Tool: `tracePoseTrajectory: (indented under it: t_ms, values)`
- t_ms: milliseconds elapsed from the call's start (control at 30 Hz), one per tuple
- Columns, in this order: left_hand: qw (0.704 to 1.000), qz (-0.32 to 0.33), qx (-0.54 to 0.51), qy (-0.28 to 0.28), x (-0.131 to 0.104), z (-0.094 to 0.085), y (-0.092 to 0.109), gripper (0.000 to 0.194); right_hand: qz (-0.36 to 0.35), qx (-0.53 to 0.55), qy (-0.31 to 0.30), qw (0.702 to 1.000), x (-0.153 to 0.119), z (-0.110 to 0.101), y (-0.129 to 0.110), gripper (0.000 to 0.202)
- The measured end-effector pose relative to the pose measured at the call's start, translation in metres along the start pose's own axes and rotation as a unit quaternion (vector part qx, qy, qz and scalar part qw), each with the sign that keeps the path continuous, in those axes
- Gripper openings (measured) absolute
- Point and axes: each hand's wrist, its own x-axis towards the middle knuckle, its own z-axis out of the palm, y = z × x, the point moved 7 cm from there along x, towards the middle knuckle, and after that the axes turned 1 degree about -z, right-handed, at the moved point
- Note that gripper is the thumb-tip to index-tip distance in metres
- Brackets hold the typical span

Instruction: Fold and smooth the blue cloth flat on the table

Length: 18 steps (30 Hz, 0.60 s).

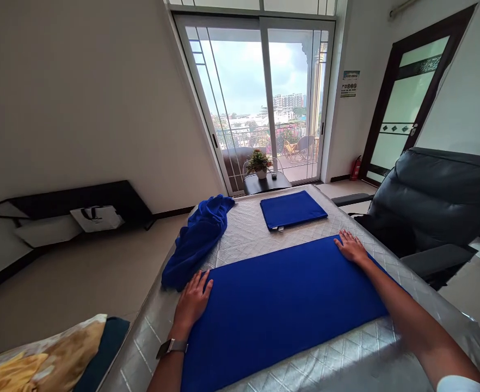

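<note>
A blue cloth [281, 299], smooth and folded into a long rectangle, lies across the quilted mattress [240, 234] in front of me. My left hand [193, 296] rests flat at its far left corner, fingers stretched out. On the far right corner lies my right hand [351, 247], also flat with the fingers a little spread. A crumpled blue cloth [201, 237] sits just beyond my left hand at the mattress's left edge. Farther away, a neatly folded blue cloth [293, 209] with a small white tag lies near the mattress's far end.
A black armchair [440, 196] stands along the right side. Beyond the mattress is a small table [266, 184] with a potted plant [259, 163]. At left are a low black rack [80, 201] holding a white bag [97, 218], and patterned bedding [60, 354] near the front.
</note>
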Motion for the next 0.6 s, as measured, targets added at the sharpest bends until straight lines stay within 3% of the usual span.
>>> tracePoseTrajectory:
  t_ms: [433, 533, 600]
  values:
    - [1.0, -0.006, 0.004, 0.011, -0.003, -0.008, 0.008, 0.058, 0.014, -0.024, -0.011, 1.0, -0.003, -0.007, -0.004, 0.075]
    - [1.0, -0.008, 0.007, 0.016, -0.005, -0.009, 0.011, 0.058, 0.03, -0.041, 0.008, 0.999, -0.008, -0.018, -0.018, 0.072]
    - [1.0, -0.008, 0.011, 0.018, -0.007, -0.009, 0.012, 0.058, 0.029, -0.053, 0.033, 0.998, -0.015, -0.026, -0.041, 0.069]
